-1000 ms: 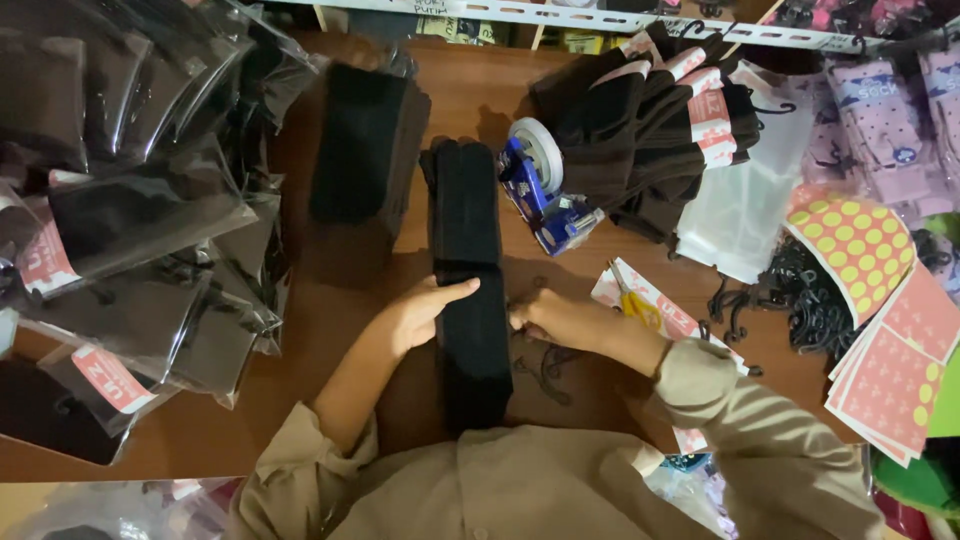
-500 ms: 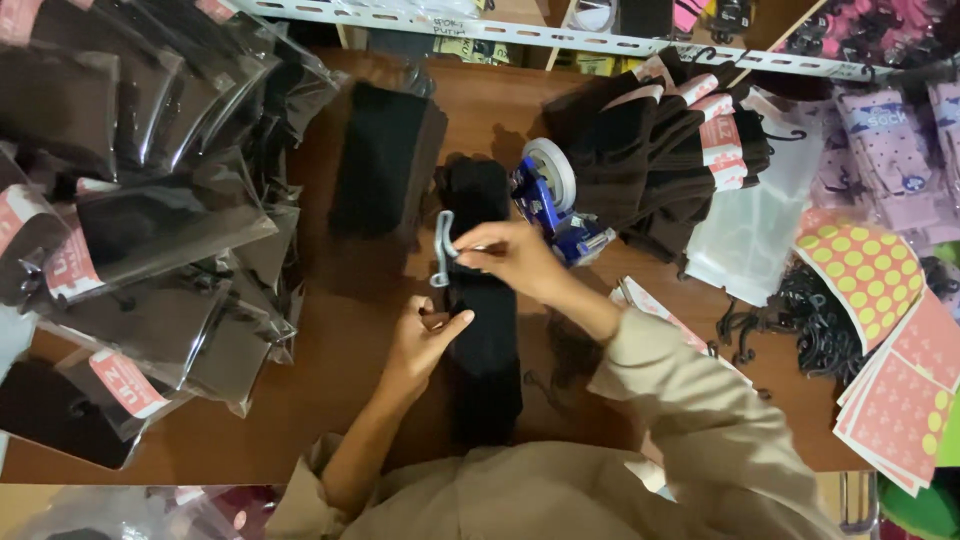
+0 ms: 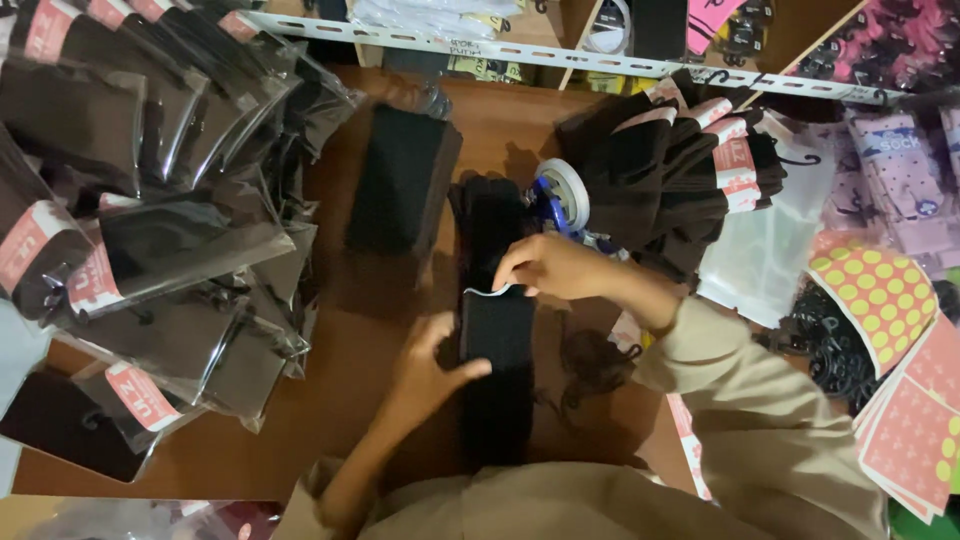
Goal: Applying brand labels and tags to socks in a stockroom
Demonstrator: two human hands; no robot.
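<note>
On the brown table (image 3: 350, 340), close to the body, the left hand (image 3: 432, 365) lies flat with open fingers on a long black sock stack (image 3: 495, 330), while further away the right hand (image 3: 550, 268) pinches a white strip (image 3: 487, 292) across it, near a blue tape dispenser (image 3: 556, 196).

A cluttered brown wooden surface (image 3: 350, 330) under warm, dim indoor light.

A white perforated rail (image 3: 520, 58) crosses the far edge. Bagged dark garments (image 3: 150, 230) are heaped on the left; sheets of round yellow stickers (image 3: 880, 295) and pink stickers (image 3: 915, 440) lie on the right, beside black hooks (image 3: 825, 345) and clear bags (image 3: 765, 270).
</note>
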